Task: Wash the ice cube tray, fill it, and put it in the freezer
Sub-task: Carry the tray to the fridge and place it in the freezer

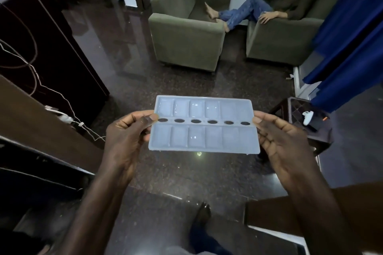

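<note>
I hold a pale blue ice cube tray (204,125) level in front of me, above a dark polished floor. It has two rows of cells with a line of oval holes down the middle; the cells glisten as if holding water. My left hand (127,137) pinches the tray's left end, thumb on top. My right hand (278,139) grips the right end the same way.
A dark cabinet (41,47) with loose cables stands at the left, a brown counter edge (31,109) in front of it. Two green armchairs (186,33) stand ahead, with a person (269,6) reclining across them. A small dark side table (304,122) and a blue curtain (348,37) are on the right.
</note>
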